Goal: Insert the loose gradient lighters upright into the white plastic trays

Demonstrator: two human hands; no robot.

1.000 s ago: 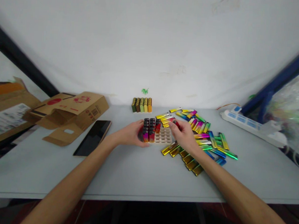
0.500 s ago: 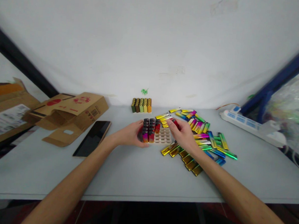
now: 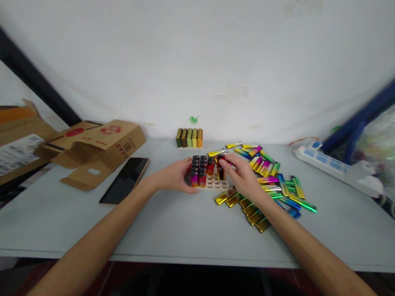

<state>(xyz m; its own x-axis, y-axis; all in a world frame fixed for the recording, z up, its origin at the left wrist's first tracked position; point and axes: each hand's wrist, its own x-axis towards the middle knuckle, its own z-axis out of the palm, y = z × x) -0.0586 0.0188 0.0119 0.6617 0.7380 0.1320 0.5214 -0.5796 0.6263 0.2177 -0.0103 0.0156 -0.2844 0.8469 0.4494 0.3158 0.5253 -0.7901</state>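
Observation:
A pale tray with square holes [image 3: 217,184] sits mid-table. Several red-and-purple lighters with black tops [image 3: 198,170] stand upright in its left columns, with another red lighter [image 3: 210,166] beside them. My left hand [image 3: 176,176] curves round the left side of the tray and its lighters, thumb at the front corner. Between the thumb and fingers of my right hand [image 3: 242,174] is an upright red lighter [image 3: 220,167], above the tray's right part. Whether its lower end is in a hole I cannot tell. Loose shiny lighters in gold, green, blue and purple [image 3: 271,181] lie right of the tray.
A full block of lighters with gold tops [image 3: 189,139] stands by the wall. To the left lie a dark-screened tablet or phone [image 3: 126,180] and opened cardboard boxes [image 3: 119,138]. A white power strip [image 3: 337,169] rests at the right, near clear plastic bags [image 3: 384,138].
My right hand has brought the red lighter left and turned it upright over the tray. My left hand stays at the tray's left side. The whole view has shifted slightly.

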